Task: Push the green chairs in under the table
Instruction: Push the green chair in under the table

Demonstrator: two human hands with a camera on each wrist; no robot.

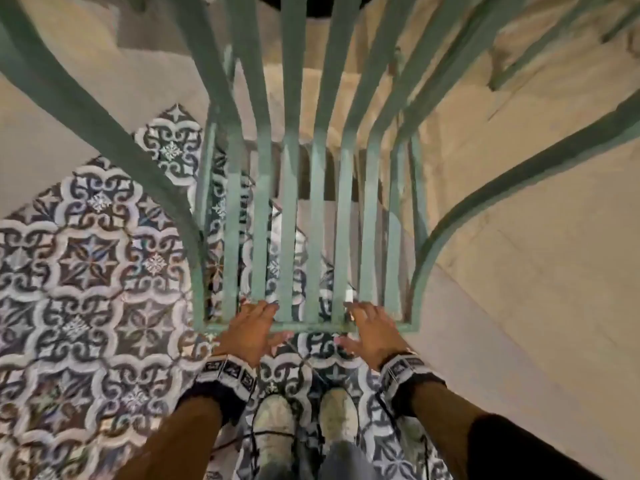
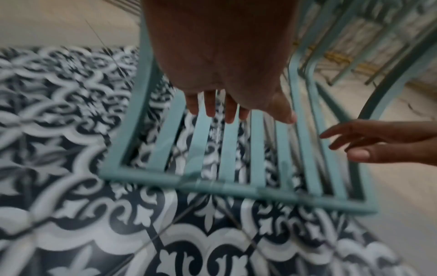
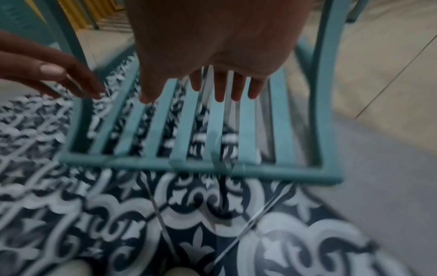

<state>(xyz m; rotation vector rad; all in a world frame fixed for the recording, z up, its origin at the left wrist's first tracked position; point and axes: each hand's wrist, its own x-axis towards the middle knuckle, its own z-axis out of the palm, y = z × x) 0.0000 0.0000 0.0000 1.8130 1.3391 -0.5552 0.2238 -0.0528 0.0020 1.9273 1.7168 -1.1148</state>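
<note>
A green metal chair [image 1: 313,209] with a slatted back stands right in front of me, seen from above. Its top rail [image 1: 311,327] runs across just ahead of my feet. My left hand [image 1: 252,327] and right hand [image 1: 374,329] are spread over that rail, side by side, fingers straight. In the left wrist view the left hand [image 2: 227,104] hovers over the slats with the rail [image 2: 236,188] beneath it. The right wrist view shows the right hand [image 3: 212,84] likewise above the rail [image 3: 189,166]. Neither hand grips anything. A dark table edge [image 1: 311,3] shows beyond the chair.
Patterned blue-and-white tiles [image 1: 86,271] cover the floor on the left and under me; plain beige floor [image 1: 519,254] lies to the right. Part of another green chair [image 1: 554,39] shows at the top right. My shoes [image 1: 273,431] stand just behind the rail.
</note>
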